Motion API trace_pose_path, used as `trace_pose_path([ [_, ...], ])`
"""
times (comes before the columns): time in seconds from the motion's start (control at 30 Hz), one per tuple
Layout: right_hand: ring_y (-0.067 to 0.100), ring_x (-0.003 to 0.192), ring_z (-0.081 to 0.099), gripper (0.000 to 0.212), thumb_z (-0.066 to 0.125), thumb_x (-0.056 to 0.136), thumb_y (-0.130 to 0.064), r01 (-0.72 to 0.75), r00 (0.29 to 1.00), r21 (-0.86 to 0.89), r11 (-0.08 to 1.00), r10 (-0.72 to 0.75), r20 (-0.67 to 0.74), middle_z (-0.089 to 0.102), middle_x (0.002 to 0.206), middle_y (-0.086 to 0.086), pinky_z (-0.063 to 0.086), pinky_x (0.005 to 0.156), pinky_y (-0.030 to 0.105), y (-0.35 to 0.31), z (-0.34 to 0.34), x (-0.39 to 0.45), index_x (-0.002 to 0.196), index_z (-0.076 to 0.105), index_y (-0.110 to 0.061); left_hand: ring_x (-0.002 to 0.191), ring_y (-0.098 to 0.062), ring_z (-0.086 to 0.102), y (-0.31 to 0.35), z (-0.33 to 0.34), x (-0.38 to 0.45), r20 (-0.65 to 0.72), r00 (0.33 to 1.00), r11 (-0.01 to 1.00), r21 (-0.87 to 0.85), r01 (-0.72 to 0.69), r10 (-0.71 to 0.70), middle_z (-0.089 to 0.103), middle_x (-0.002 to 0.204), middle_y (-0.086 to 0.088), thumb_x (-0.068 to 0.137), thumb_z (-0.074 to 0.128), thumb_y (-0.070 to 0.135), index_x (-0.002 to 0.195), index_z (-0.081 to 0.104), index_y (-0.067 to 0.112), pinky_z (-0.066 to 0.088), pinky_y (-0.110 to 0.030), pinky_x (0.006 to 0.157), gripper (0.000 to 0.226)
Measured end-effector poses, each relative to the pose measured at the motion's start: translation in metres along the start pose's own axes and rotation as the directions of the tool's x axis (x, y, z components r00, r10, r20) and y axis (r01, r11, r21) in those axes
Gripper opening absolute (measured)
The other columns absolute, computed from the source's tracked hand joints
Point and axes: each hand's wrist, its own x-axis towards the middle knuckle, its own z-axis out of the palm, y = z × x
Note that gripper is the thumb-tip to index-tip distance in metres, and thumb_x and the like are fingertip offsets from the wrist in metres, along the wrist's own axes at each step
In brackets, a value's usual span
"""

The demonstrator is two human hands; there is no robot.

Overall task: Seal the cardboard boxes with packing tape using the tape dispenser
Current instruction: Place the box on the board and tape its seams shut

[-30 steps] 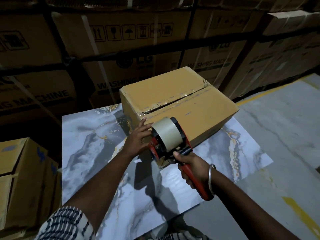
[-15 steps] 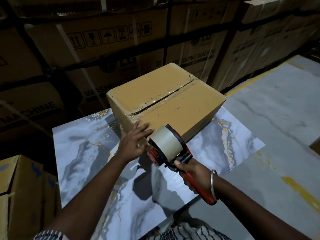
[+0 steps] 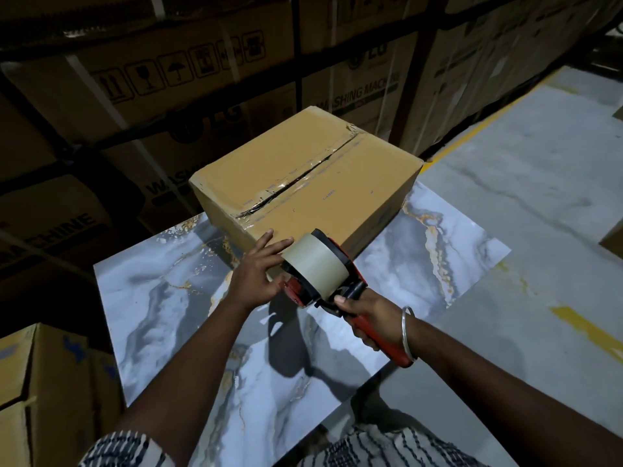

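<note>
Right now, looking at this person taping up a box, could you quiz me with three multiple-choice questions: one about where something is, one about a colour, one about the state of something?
1. Where does the cardboard box sit?
A. on the marble-patterned table
B. on the concrete floor
C. on the person's lap

2. What colour is the handle of the tape dispenser?
A. blue
B. red
C. green

3. How is the seam along the top of the box?
A. covered with smooth fresh tape
B. flaps standing straight up
C. flaps down, a dark gap showing with torn old tape along it

Answers:
1 A: the box rests on the table's far end, beyond both hands.
2 B: the handle gripped by the right hand is red.
3 C: a dark split runs along the top; the left hand lies at the box's near side beside the roll.
</note>
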Motion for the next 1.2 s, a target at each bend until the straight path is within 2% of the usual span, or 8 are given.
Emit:
trace_pose_path([
  [0.23, 0.023, 0.059, 0.013, 0.031, 0.068, 0.086, -0.034, 0.012, 1.000, 0.154, 0.988, -0.010, -0.009, 0.026, 0.066, 0.006, 0.015, 0.047, 0.031, 0.036, -0.010, -0.007, 0.086, 0.047, -0.012, 0.151, -0.012, 0.023, 0.019, -0.010, 0.000, 0.018, 0.999, 0.998, 0.038, 0.049, -0.050, 0.049, 0.146, 0.024, 0.083, 0.060, 0.038, 0.135, 0.055, 0.049, 0.044, -0.061, 0.101, 0.053],
  [0.47, 0.017, 0.050, 0.029, 0.018, 0.072, 0.081, -0.033, 0.094, 0.995, 0.216, 0.972, -0.095, -0.009, 0.038, 0.061, 0.003, 0.024, 0.044, 0.026, 0.057, -0.011, -0.006, 0.080, 0.059, -0.019, 0.150, -0.012, 0.024, 0.034, -0.015, -0.001, 0.039, 0.997, 0.993, 0.094, 0.065, -0.069, 0.050, 0.145, 0.021, 0.084, 0.073, 0.031, 0.132, 0.062, 0.040, 0.038, -0.037, 0.093, 0.050],
  [0.6, 0.017, 0.048, 0.031, 0.041, 0.077, 0.069, -0.042, 0.076, 0.997, 0.213, 0.974, -0.073, -0.021, 0.037, 0.058, 0.005, 0.022, 0.045, 0.028, 0.070, -0.014, -0.008, 0.080, 0.052, -0.011, 0.150, -0.005, 0.018, 0.039, -0.018, 0.000, 0.084, 0.984, 0.981, 0.132, 0.143, -0.155, 0.048, 0.146, 0.024, 0.084, 0.080, 0.027, 0.132, 0.062, 0.041, 0.036, -0.057, 0.100, 0.054],
  [0.7, 0.018, 0.048, 0.032, 0.059, 0.086, 0.063, -0.048, 0.074, 0.997, 0.227, 0.971, -0.076, -0.002, 0.039, 0.058, 0.006, 0.022, 0.047, 0.030, 0.079, -0.015, -0.006, 0.084, 0.049, -0.007, 0.150, 0.002, 0.012, 0.037, -0.018, 0.001, 0.106, 0.975, 0.970, 0.169, 0.175, -0.194, 0.042, 0.146, 0.034, 0.083, 0.073, 0.040, 0.132, 0.057, 0.051, 0.017, -0.077, 0.103, 0.053],
  [0.87, 0.014, 0.044, 0.034, 0.060, 0.089, 0.060, -0.043, 0.107, 0.994, 0.322, 0.941, -0.113, 0.001, 0.038, 0.056, 0.004, 0.028, 0.041, 0.023, 0.085, -0.016, -0.009, 0.085, 0.048, -0.006, 0.150, 0.001, 0.011, 0.038, -0.021, 0.002, 0.130, 0.970, 0.966, 0.188, 0.179, -0.205, 0.042, 0.146, 0.034, 0.084, 0.077, 0.035, 0.132, 0.055, 0.054, 0.018, -0.076, 0.104, 0.056],
  [0.97, 0.015, 0.046, 0.036, 0.050, 0.078, 0.064, -0.039, 0.128, 0.991, 0.320, 0.939, -0.129, -0.020, 0.038, 0.057, 0.004, 0.029, 0.041, 0.022, 0.085, -0.014, -0.012, 0.089, 0.050, -0.006, 0.151, 0.000, 0.012, 0.039, -0.021, 0.002, 0.138, 0.967, 0.965, 0.188, 0.185, -0.213, 0.041, 0.145, 0.037, 0.081, 0.070, 0.047, 0.131, 0.052, 0.060, 0.015, -0.082, 0.103, 0.055],
  [1.07, 0.016, 0.046, 0.037, 0.053, 0.077, 0.065, -0.040, 0.125, 0.992, 0.317, 0.940, -0.121, -0.031, 0.040, 0.057, 0.004, 0.029, 0.041, 0.023, 0.089, -0.014, -0.014, 0.090, 0.049, -0.003, 0.150, 0.001, 0.013, 0.037, -0.024, 0.004, 0.137, 0.967, 0.965, 0.186, 0.186, -0.213, 0.037, 0.143, 0.044, 0.077, 0.062, 0.059, 0.128, 0.045, 0.071, 0.027, -0.080, 0.100, 0.055],
  [1.2, 0.016, 0.043, 0.033, 0.070, 0.085, 0.068, -0.044, 0.130, 0.991, 0.326, 0.936, -0.118, -0.058, 0.037, 0.055, 0.003, 0.027, 0.041, 0.024, 0.100, -0.017, -0.017, 0.107, 0.053, 0.005, 0.151, -0.003, 0.016, 0.037, -0.024, 0.006, 0.151, 0.969, 0.968, 0.187, 0.165, -0.194, 0.041, 0.145, 0.037, 0.081, 0.077, 0.041, 0.129, 0.050, 0.064, 0.025, -0.079, 0.104, 0.060],
])
